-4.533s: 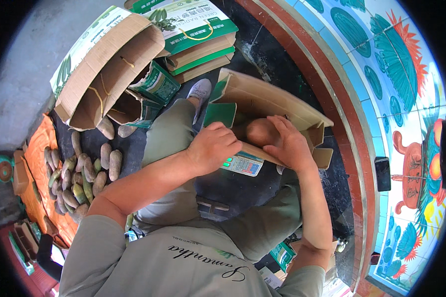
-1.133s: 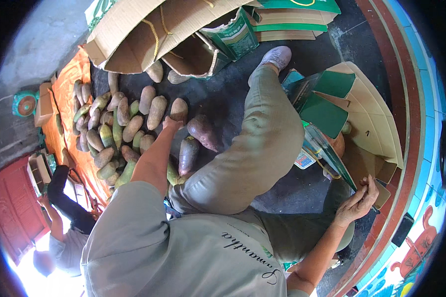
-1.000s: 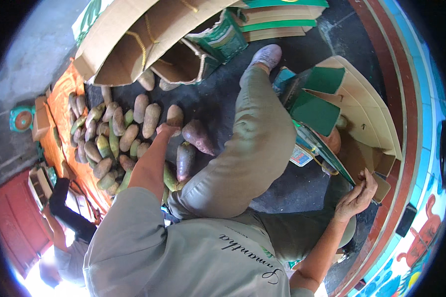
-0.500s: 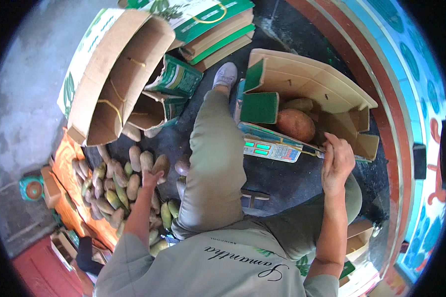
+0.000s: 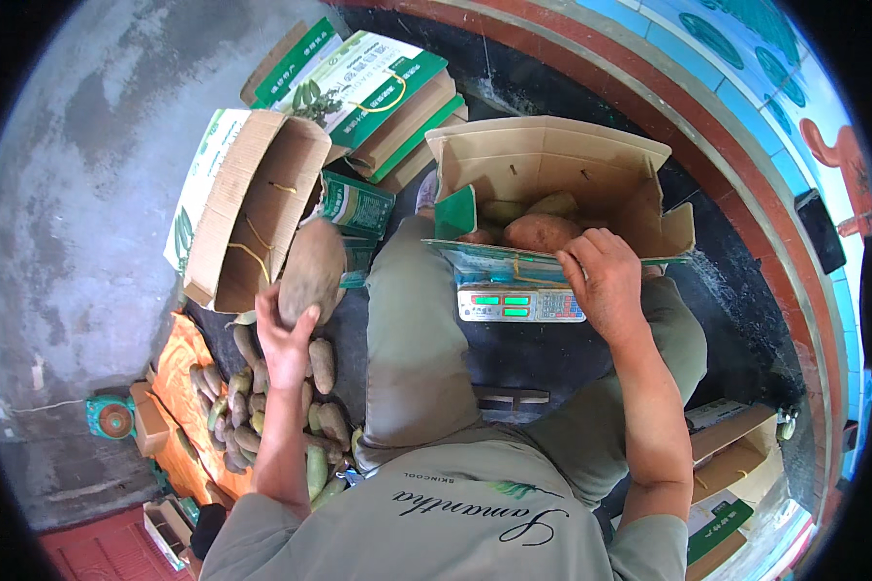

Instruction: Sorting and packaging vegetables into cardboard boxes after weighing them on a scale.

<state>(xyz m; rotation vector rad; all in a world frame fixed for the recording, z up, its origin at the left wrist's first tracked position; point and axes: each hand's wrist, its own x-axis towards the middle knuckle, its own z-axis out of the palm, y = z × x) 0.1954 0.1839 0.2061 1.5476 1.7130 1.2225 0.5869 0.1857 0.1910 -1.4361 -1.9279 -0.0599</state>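
My left hand grips a large oblong brown root vegetable, slightly blurred, raised above the pile near the tall carton. Fingers of my right hand are closed on the near wall of an open cardboard box. Inside that box lie a reddish-brown root vegetable and several duller ones, partly hidden by the near wall. The box rests over a digital scale with lit green displays.
Several brown, purple and green root vegetables are heaped at left beside an orange sheet. A tall open carton and stacked printed boxes stand beyond them. Another open carton is at lower right, near a wall with a red-brown ledge.
My left hand has lifted the root vegetable up from the pile, toward the tall carton. My right hand remains at the box's near wall. The whole view has shifted.
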